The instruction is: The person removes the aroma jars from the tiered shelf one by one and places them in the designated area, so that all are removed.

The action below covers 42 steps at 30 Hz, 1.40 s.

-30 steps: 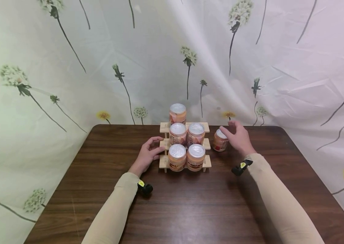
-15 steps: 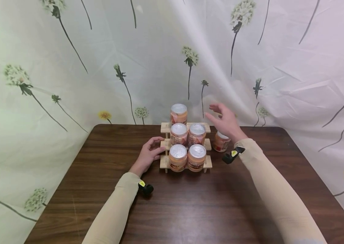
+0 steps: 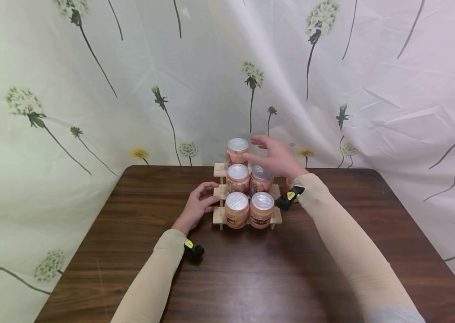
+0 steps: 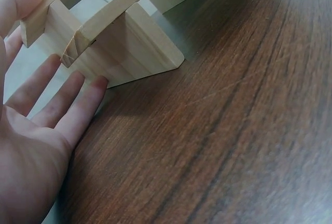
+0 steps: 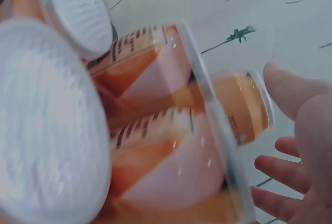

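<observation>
A three-tier wooden rack [image 3: 219, 215] holds several orange jars with silvery ribbed lids. Two front jars include this right one [image 3: 260, 218]; the middle tier has two, and a single jar [image 3: 235, 157] stands on the top tier. My left hand [image 3: 195, 207] rests against the rack's left side. In the left wrist view, its fingers [image 4: 70, 97] extend to the wooden side and board ends. Over the rack's right half, my right hand [image 3: 277, 157] is spread and holds nothing, its thumb beside the top jar. The right wrist view also shows that hand [image 5: 306, 167] near the top jar [image 5: 244, 105].
Another jar [image 3: 287, 185] stands on the table right of the rack, mostly hidden by my right wrist. The dark wood-grain table [image 3: 227, 278] reaches back to a pale curtain [image 3: 203, 80] printed with dandelions.
My right hand has left the jar on the right, risen and moved left over the rack, holding nothing. The left hand has stayed at the rack's side.
</observation>
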Each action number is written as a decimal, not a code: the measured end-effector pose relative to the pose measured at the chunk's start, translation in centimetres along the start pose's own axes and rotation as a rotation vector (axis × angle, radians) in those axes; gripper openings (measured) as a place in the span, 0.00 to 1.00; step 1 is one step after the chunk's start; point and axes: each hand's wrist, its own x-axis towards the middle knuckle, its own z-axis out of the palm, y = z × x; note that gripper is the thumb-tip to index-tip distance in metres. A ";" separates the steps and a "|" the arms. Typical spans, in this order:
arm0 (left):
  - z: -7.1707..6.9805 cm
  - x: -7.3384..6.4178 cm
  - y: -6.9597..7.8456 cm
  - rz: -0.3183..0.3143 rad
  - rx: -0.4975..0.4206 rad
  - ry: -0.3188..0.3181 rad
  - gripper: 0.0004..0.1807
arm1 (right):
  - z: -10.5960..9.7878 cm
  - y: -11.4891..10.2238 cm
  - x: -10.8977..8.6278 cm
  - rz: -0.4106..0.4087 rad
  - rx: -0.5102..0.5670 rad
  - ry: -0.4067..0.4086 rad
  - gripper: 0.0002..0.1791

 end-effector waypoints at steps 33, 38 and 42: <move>-0.2 -0.1 0.0 -0.005 0.031 -0.003 0.24 | 1.9 -2.3 2.1 0.020 0.017 0.007 0.35; -0.2 -0.1 -0.1 0.000 0.031 -0.007 0.24 | 1.9 -2.1 2.1 0.032 0.070 0.055 0.33; -0.2 -0.1 -0.1 0.002 0.035 -0.002 0.24 | 1.8 -1.8 1.9 0.043 0.113 0.093 0.33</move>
